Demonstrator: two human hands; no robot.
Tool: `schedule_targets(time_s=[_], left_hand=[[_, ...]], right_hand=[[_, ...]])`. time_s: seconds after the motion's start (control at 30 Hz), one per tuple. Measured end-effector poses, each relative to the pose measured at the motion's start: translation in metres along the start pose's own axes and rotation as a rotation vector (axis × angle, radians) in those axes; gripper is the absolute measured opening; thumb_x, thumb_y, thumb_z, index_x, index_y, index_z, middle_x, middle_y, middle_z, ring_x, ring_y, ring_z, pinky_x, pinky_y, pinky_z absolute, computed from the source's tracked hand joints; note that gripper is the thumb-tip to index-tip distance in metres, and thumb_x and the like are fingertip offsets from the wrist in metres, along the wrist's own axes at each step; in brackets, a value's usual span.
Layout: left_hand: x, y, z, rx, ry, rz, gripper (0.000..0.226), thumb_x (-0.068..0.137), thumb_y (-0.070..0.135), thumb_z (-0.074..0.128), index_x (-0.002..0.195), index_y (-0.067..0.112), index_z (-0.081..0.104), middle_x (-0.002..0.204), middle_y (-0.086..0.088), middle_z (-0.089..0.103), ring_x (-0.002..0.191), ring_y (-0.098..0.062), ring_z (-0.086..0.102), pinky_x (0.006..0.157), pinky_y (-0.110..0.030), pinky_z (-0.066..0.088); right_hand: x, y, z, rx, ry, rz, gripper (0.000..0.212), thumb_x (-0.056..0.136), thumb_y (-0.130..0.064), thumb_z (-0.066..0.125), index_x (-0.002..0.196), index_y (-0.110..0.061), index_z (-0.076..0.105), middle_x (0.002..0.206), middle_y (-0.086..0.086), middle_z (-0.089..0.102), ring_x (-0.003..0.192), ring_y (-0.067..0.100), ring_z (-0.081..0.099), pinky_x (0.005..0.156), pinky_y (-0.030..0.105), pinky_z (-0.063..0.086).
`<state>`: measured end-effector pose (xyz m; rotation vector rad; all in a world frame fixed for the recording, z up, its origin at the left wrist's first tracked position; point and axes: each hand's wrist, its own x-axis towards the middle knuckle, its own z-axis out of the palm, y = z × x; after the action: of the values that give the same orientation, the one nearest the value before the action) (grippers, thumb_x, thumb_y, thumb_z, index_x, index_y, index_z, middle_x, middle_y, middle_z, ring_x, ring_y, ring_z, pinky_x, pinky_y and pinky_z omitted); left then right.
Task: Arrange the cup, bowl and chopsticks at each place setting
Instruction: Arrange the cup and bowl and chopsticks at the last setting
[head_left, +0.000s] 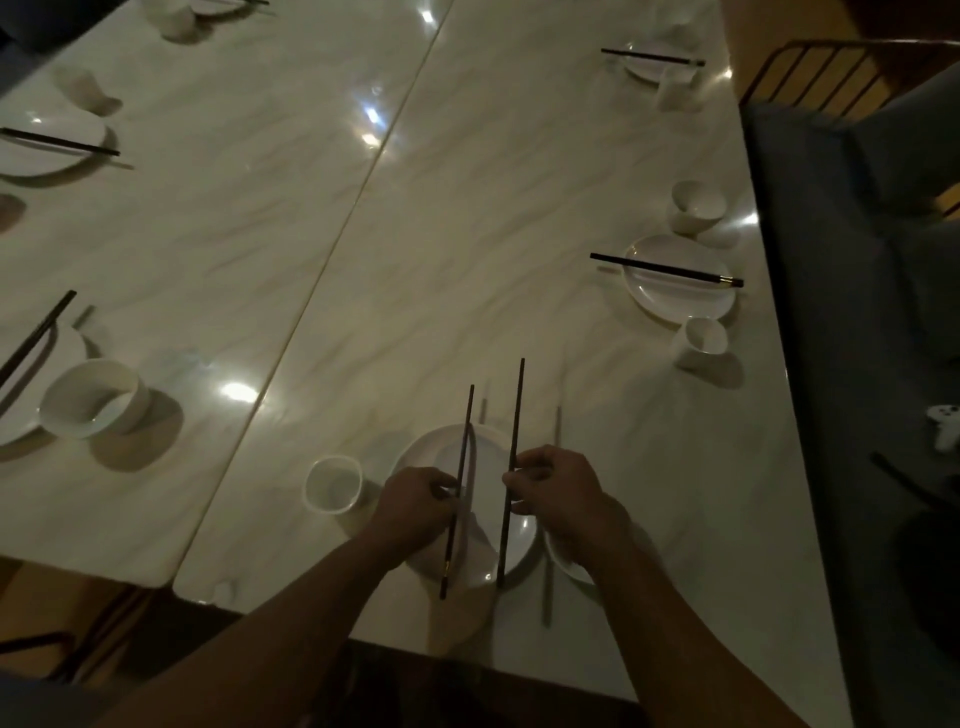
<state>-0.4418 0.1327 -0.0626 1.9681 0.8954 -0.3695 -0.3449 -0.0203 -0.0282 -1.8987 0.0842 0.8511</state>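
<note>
The left hand (415, 506) and right hand (558, 486) each pinch one dark chopstick, the left chopstick (464, 447) and right chopstick (517, 415), held apart above the white plate (441, 452), the cup (333, 484) just beside it, at the near edge of the glossy marble-patterned table (415, 260), a grey bench (831, 338) alongside it to the right.

The left hand (415, 506) and right hand (558, 486) are each holding one chopstick (466, 441). Six plates (680, 301) and at least eight cups or bowls (332, 491) are showing.
</note>
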Motion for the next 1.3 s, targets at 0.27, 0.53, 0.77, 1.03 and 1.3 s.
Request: schedule_targets(time_s=[0.27,0.53,0.77,1.03,1.3], left_hand=[[-0.004,0.0,-0.025,0.19,0.178,0.232,0.037,0.085,0.031,0.07,0.12,0.02,0.065,0.104,0.003,0.072,0.085,-0.007,0.066,0.083,-0.027,0.055],[0.002,-0.031,-0.105,0.408,0.236,0.425,0.042,0.082,0.032,0.071,0.122,0.02,0.064,0.108,0.001,0.066,0.092,-0.018,0.065,0.081,-0.036,0.056],[0.004,-0.042,-0.128,0.435,0.037,0.344,0.037,0.087,0.032,0.067,0.122,0.023,0.065,0.116,0.0,0.064,0.105,-0.018,0.06,0.089,-0.031,0.05],[0.004,-0.039,-0.13,0.39,-0.03,0.34,0.04,0.088,0.035,0.066,0.125,0.023,0.062,0.118,-0.002,0.063,0.107,-0.018,0.06,0.09,-0.031,0.05],[0.003,-0.035,-0.13,0.417,-0.061,0.306,0.042,0.087,0.033,0.066,0.127,0.023,0.061,0.118,-0.003,0.061,0.106,-0.019,0.059,0.089,-0.032,0.051]], right_hand=[[0.004,0.021,0.035,-0.27,0.031,-0.03,0.027,0.084,-0.016,0.074,0.109,-0.017,0.064,0.097,0.003,0.07,0.079,0.012,0.07,0.073,0.032,0.062],[-0.005,0.036,0.061,-0.27,0.092,0.034,0.021,0.087,-0.014,0.065,0.108,-0.013,0.067,0.079,-0.004,0.067,0.068,0.009,0.067,0.055,0.019,0.055],[-0.003,0.039,0.072,-0.206,0.095,0.062,0.023,0.083,-0.016,0.072,0.105,-0.016,0.07,0.086,0.004,0.073,0.079,0.022,0.072,0.075,0.045,0.062],[0.001,0.031,0.076,-0.225,0.155,0.068,0.029,0.086,-0.023,0.072,0.113,-0.014,0.067,0.098,0.004,0.072,0.089,0.02,0.069,0.084,0.044,0.06],[-0.009,0.024,0.09,-0.387,0.259,0.047,0.045,0.075,-0.041,0.082,0.104,-0.019,0.057,0.094,0.0,0.066,0.078,0.01,0.063,0.058,0.019,0.045]])
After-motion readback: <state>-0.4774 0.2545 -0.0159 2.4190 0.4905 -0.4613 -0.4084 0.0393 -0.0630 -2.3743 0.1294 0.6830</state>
